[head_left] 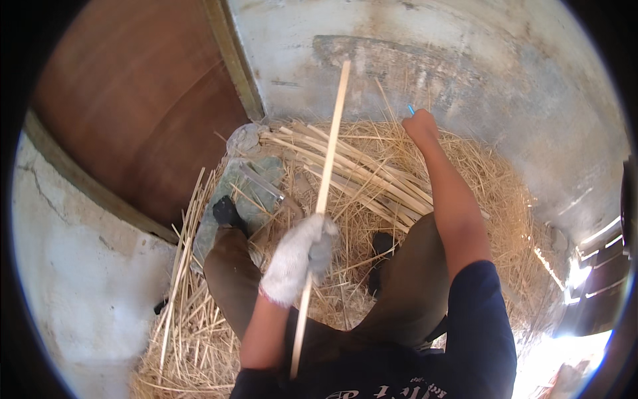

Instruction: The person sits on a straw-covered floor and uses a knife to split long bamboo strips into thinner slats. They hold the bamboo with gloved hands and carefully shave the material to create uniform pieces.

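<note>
My left hand [302, 256], in a white knit glove, is closed around a long pale strip of split bamboo or wood [330, 149]. The strip stands slantwise in front of me, its upper end near the wall and its lower end by my lap. My right hand [421, 128] is bare and stretched out to the far right, its fingers closed. From that fist pokes the end of a thin blue thing [411, 109]; the rest of it is hidden, so its kind does not show. Between my feet and the wall lies a bundle of similar pale strips [372, 169].
A metal blade [261, 181] with a wooden-looking handle rests on a greenish stone slab [266, 169] near my left foot. Straw and shavings [492, 179] cover the floor. More thin strips [179, 272] lie at left, beside a brown door [139, 113]. A plaster wall [399, 53] stands ahead.
</note>
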### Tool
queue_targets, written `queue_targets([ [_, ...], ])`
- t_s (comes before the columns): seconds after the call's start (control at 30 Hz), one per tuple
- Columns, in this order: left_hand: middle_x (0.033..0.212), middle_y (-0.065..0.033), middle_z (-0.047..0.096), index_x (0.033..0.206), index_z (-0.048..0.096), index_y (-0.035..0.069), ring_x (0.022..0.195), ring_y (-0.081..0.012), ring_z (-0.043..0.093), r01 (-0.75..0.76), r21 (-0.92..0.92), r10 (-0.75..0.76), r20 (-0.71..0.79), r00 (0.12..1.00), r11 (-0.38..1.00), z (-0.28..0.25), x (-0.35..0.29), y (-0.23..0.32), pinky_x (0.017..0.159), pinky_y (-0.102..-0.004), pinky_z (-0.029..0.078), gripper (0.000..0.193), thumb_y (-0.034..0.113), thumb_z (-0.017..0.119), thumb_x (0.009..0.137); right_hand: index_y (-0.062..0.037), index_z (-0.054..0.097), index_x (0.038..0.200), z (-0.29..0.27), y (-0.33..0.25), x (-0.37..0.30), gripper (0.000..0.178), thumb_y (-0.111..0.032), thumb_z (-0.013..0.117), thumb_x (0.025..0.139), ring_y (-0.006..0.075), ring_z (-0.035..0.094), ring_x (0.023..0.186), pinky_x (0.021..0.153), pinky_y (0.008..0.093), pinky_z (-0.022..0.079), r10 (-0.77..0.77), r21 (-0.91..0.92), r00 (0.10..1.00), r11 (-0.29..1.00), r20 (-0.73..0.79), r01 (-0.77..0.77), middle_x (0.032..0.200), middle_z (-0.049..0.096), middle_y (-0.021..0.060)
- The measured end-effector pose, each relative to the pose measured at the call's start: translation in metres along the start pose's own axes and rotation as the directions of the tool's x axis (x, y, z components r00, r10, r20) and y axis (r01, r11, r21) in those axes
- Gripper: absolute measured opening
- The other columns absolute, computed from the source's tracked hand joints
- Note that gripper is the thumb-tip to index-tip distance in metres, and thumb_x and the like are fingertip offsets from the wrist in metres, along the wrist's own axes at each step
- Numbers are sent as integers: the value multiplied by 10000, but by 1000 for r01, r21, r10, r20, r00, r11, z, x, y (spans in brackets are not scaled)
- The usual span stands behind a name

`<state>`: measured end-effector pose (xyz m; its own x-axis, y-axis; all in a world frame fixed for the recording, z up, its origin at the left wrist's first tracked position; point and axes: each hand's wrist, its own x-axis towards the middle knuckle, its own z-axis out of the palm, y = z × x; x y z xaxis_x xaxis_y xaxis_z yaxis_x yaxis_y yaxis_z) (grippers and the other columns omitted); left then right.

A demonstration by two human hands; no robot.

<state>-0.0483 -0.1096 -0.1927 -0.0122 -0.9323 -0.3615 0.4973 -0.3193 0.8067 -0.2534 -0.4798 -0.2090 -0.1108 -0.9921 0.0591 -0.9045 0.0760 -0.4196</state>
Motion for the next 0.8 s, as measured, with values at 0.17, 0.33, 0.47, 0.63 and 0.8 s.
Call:
queue_targets([
  [0.17, 672, 65, 455, 1064, 594, 110, 502, -51, 394, -138, 52, 144, -140, 980, 989, -47, 23, 14, 418, -216, 351, 167, 251, 513, 1027, -62, 695, 1054, 6, -44, -50, 300, -326, 684, 912, 326, 730, 837, 712, 451, 568, -446, -52, 895, 893, 14, 446, 938, 740, 163],
  [0.33, 679, 67, 453, 1112, 599, 115, 505, -52, 403, -249, 38, 249, 25, 968, 968, -67, 16, 25, 412, -214, 346, 196, 300, 544, 1080, -69, 695, 1047, 17, -90, -112, 353, -370, 704, 863, 353, 709, 734, 664, 474, 556, -818, 96, 575, 571, -11, 815, 798, 715, 169],
  [0.47, 641, 96, 363, 1062, 617, 124, 466, -35, 309, -221, -68, 219, -35, 975, 973, -73, 15, 33, 385, -221, 251, 217, 332, 555, 1076, -76, 731, 951, 23, -111, -165, 272, -331, 700, 860, 353, 706, 682, 644, 478, 564, -857, 62, 509, 514, 80, 856, 725, 703, 149],
  [0.63, 611, 100, 351, 992, 610, 134, 435, -42, 286, -202, -173, 206, 7, 979, 964, -75, 11, 33, 373, -225, 239, 231, 343, 556, 1072, -65, 732, 872, 31, -115, -192, 240, -302, 713, 843, 337, 708, 648, 603, 467, 564, -844, 59, 530, 535, 80, 843, 699, 699, 144],
  [0.8, 598, 98, 352, 943, 593, 144, 427, -42, 284, -180, -225, 189, 18, 982, 958, -77, 12, 32, 364, -228, 231, 291, 405, 560, 1067, -83, 731, 928, 39, -112, -189, 193, -256, 727, 842, 297, 686, 566, 527, 433, 541, -857, -84, 503, 512, -112, 855, 652, 680, 119],
])
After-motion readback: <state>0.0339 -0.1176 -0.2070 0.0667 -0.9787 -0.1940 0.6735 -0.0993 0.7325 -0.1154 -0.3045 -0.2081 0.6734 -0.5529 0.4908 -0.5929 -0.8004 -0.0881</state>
